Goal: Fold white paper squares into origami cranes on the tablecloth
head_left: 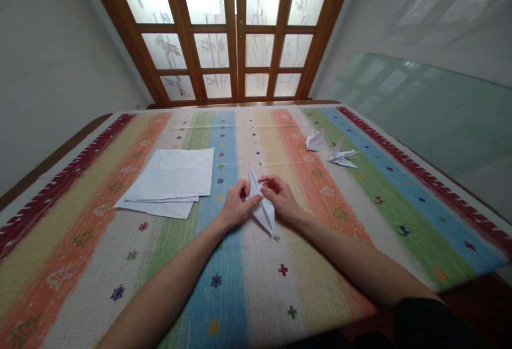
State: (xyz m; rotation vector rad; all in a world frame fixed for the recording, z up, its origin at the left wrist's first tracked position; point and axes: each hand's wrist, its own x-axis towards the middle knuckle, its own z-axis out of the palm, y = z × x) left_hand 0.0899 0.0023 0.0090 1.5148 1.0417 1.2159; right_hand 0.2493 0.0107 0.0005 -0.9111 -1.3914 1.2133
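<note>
Pinching from both sides: the paper point(262, 208), a long narrow folded piece, is held mid-table over the cloth point(248, 295); its lower tip rests on the cloth and its upper tip is raised toward the window point(236, 34); the left hand point(236, 206) is closed on its left edge, thumb against fingers; the right hand point(283, 195) is closed on its upper right edge with curled fingertips; whether that thumb sits under a flap cannot be told.

Risks, as judged:
- a crease could be set off-line, since the piece is partly lifted and not backed flat by the table;
- the thin tips could be bent or torn if the layers are pulled apart unevenly by the two grips;
- the woven cloth is soft, so a crease pressed on it may come out dull or wander;
- a layer could be slipped if one grip is loosened before the other.

Sheets point(168, 181) lie well apart to the left and two models point(315, 140) point(342, 156) well apart to the right; neither is likely to be disturbed.
</note>
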